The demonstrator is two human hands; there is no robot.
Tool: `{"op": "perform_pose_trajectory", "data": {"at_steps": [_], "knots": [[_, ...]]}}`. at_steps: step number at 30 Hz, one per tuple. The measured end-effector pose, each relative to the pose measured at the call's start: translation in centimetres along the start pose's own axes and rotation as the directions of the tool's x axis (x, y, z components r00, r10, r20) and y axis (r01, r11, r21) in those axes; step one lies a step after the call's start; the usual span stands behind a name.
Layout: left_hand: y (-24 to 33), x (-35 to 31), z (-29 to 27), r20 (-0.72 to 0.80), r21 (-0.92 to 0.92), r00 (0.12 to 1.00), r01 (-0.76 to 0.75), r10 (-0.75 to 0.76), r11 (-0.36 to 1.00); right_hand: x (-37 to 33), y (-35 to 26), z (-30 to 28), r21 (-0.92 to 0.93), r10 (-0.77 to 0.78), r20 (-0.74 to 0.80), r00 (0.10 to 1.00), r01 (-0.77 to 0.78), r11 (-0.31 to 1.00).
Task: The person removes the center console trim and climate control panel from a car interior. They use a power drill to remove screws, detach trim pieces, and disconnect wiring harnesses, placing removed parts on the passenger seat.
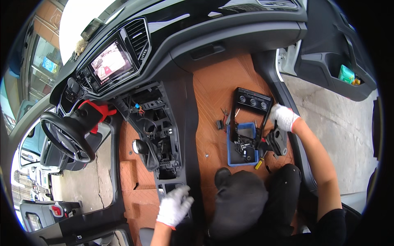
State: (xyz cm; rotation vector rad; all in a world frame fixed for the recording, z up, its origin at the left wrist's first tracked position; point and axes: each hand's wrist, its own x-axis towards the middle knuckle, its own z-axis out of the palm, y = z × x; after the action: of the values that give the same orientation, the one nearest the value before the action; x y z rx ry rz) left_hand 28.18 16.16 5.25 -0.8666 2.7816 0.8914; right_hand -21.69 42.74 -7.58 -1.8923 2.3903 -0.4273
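Observation:
My left hand [175, 207], in a white knit glove, rests with fingers apart on the rear of the centre console [163, 190]. Also gloved, my right hand [284, 118] is at the right side of the footwell, its fingers curled. By its fingertips is a black trim frame with a three-knob control panel [253, 101]. Just below the hand is a black moulded plastic part [278, 142]. Which of these two the fingers hold is hidden. A blue tray [243, 165] of small loose parts sits under the frame's lower end.
Left of the tray lie pliers [225, 117]; a yellow-handled screwdriver [259, 161] is beside its right corner. The console opening [158, 123] shows exposed wiring, with the gear lever [140, 146] at its left. My knee [240, 201] is close to the tray. The door sill [293, 123] edges the right.

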Motion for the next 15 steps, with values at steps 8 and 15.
{"op": "perform_pose_trajectory", "data": {"at_steps": [8,15], "knots": [[-2.3,0.1,0.4,0.121,0.063,0.989,0.073,-0.08,0.995,4.3,0.2,5.7,-0.423,0.307,0.546,0.78,-0.06,0.904],[-4.2,0.6,2.1,-0.06,-0.246,0.995,0.063,-0.081,0.967,5.6,1.8,9.5,-0.446,0.398,0.756,0.519,-0.036,0.894]]}}
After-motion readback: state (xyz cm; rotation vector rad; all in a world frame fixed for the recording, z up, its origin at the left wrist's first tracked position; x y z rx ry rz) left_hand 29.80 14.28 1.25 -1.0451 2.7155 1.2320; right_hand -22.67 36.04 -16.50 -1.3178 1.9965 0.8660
